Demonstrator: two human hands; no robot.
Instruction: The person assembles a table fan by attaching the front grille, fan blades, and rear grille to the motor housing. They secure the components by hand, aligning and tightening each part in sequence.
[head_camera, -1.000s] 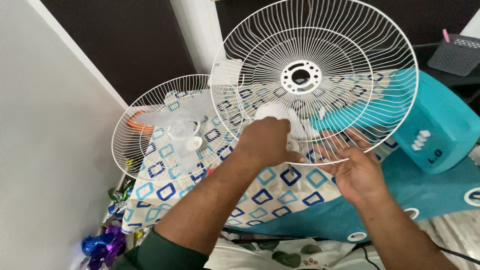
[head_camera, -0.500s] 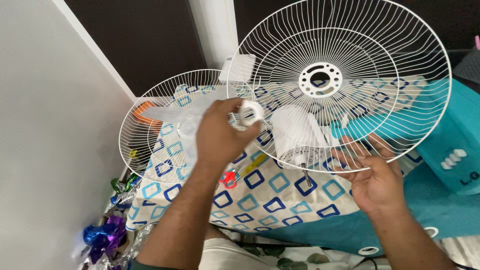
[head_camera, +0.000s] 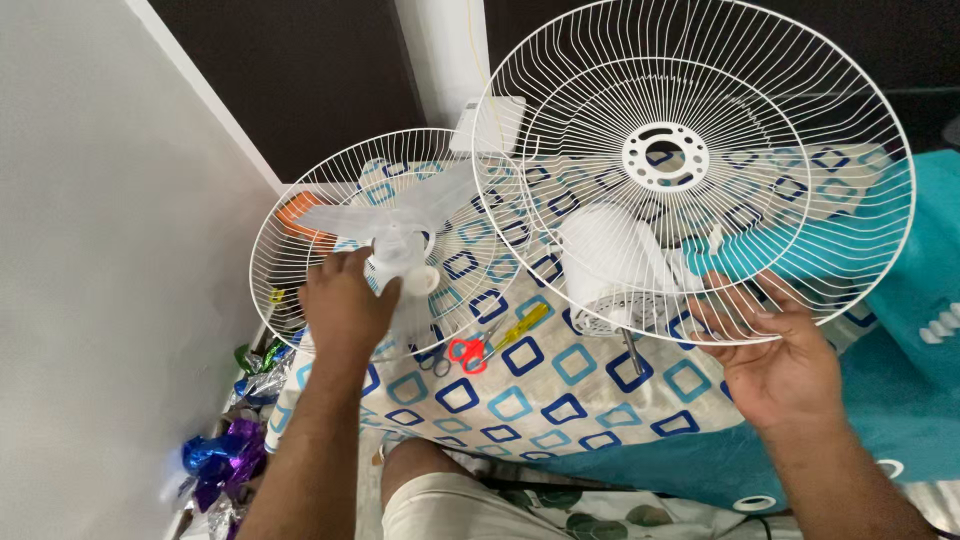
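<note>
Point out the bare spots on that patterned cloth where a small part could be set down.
The freest patch of the patterned cloth lies in front of the red-handled scissors and yellow screwdriver, between the left hand and right hand. Behind that it is crowded: the flat grille with the clear blade on the left, the motor and held grille on the right.

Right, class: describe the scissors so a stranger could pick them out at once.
Start at the cloth patterned with blue squares covering the surface. Between the two white wire fan guards, just below the left guard, lie the scissors beside a yellow-handled screwdriver. Their red handles set them apart from everything near them.
</note>
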